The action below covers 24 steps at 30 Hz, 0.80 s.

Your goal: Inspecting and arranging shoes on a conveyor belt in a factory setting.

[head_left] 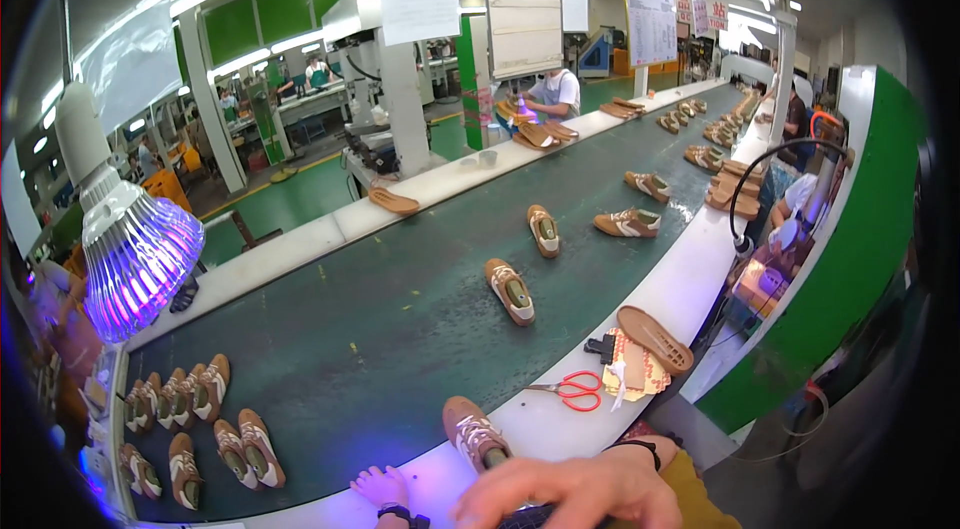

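Note:
My left hand (380,486) lies on the white ledge at the belt's near edge, fingers spread, lit purple, a dark band on its wrist. Close to the camera, my right hand (580,491) reaches in from the right with fingers stretched apart, and nothing shows between them. Just beyond its fingertips a brown sneaker (472,429) with pale laces rests across the ledge and belt edge; the hand covers part of its heel end. Whether they touch, I cannot tell. A dark, mesh-like thing (526,517) shows in part below the right hand.
Red-handled scissors (578,391), a black clip (601,347), patterned cards (640,381) and a brown sole (655,337) lie on the right ledge. Several sneakers stand on the green belt (400,329). A lamp (140,249) hangs at left. A co-worker (553,94) sits across the belt.

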Available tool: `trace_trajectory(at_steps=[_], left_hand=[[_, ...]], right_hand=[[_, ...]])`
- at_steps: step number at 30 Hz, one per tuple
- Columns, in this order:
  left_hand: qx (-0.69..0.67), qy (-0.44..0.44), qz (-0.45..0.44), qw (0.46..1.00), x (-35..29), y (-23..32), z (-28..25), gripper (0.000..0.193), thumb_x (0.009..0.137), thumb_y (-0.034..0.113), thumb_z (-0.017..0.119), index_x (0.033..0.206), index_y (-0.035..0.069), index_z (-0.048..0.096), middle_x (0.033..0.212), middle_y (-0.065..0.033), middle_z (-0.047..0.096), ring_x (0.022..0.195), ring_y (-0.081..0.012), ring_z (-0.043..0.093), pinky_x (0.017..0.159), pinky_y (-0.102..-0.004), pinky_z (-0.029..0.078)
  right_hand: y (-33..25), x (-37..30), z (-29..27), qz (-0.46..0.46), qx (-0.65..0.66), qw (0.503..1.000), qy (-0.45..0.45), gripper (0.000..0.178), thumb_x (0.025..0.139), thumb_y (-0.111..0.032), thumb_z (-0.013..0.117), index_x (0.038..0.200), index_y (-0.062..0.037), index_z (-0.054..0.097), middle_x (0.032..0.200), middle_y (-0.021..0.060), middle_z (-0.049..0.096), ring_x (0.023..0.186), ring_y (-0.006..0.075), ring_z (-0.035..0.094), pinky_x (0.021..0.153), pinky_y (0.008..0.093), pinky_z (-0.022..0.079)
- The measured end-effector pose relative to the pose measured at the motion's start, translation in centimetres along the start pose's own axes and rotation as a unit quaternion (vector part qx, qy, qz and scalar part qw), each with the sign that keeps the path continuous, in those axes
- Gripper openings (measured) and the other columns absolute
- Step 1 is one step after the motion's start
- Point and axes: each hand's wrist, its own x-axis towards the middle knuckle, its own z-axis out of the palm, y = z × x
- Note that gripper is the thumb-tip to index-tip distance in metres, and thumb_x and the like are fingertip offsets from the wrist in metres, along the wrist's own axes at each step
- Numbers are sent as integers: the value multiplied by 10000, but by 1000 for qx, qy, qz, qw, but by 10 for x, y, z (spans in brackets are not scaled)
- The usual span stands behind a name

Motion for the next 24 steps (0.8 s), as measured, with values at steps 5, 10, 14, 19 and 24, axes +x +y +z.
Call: trace_trajectory(at_steps=[5, 10, 14, 19, 24], left_hand=[[17, 30, 20, 999, 2, 10, 3, 365, 793, 339, 514, 879, -1, 616, 953, -204, 573, 993, -363, 512, 1056, -525, 219], [15, -5, 16, 1000, 2, 14, -4, 366, 791, 346, 515, 873, 3, 613, 954, -198, 575, 978, -359, 518, 1050, -524, 225], [14, 14, 14, 1000, 1, 10, -2, 360, 788, 344, 516, 868, 5, 609, 941, -199, 580, 968, -358, 521, 1048, -521, 226], [6, 4, 19, 1000, 3, 9, -1, 361, 781, 344, 521, 866, 6, 614, 929, -200, 584, 968, -358, 520, 1047, -518, 227], [22, 21, 24, 999, 3, 8, -2, 363, 774, 347, 526, 863, 8, 622, 925, -199, 586, 963, -357, 521, 1038, -513, 236]], right_hand=[[-7, 32, 12, -109, -20, 993, -49, 737, 798, -520, 628, 1291, 8, 479, 1311, 346, 335, 1191, 442, 372, 927, 497, 342], [16, 47, 4, -242, -68, 958, -136, 713, 797, -510, 634, 1263, 12, 496, 1295, 344, 354, 1175, 443, 389, 926, 490, 345], [19, 53, 1, -311, -93, 925, -196, 699, 796, -503, 637, 1247, 14, 507, 1285, 344, 364, 1166, 443, 400, 926, 485, 347], [-1, 27, 10, -128, 18, 989, -72, 686, 785, -504, 649, 1223, 9, 520, 1280, 335, 377, 1156, 430, 408, 874, 445, 373], [-2, 22, 15, -119, 37, 991, -56, 696, 781, -512, 649, 1236, -3, 514, 1280, 325, 388, 1149, 420, 414, 847, 419, 385]])
